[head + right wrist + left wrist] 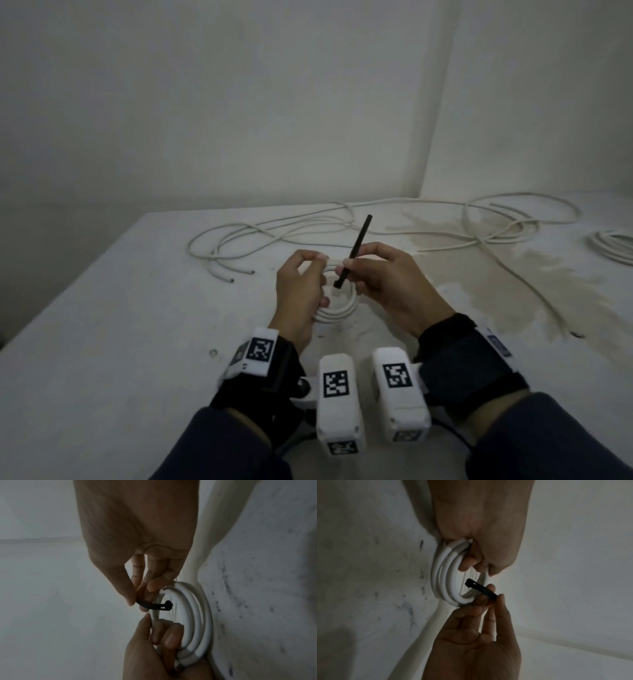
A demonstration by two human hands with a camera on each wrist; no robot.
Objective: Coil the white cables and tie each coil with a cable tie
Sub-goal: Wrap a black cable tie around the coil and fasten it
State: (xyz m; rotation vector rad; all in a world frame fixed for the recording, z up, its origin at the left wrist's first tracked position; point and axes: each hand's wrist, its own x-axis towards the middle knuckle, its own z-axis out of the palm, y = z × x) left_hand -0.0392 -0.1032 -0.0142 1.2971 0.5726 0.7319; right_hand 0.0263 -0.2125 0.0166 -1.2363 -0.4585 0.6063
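Observation:
A small coil of white cable (337, 308) is held just above the white table (113, 308). My left hand (301, 291) grips its left side, fingers curled round the loops (448, 574) (193, 626). My right hand (387, 281) pinches a black cable tie (354, 250) between thumb and fingers, right beside the coil. The tie's head end (471, 583) (167, 605) points into the coil's opening, and its long tail sticks up and away.
Loose white cables (274, 233) sprawl across the far side of the table, their cut ends near the left. Another white coil (613, 246) lies at the far right edge. A brownish stain (496, 267) marks the table to the right. Grey walls stand behind.

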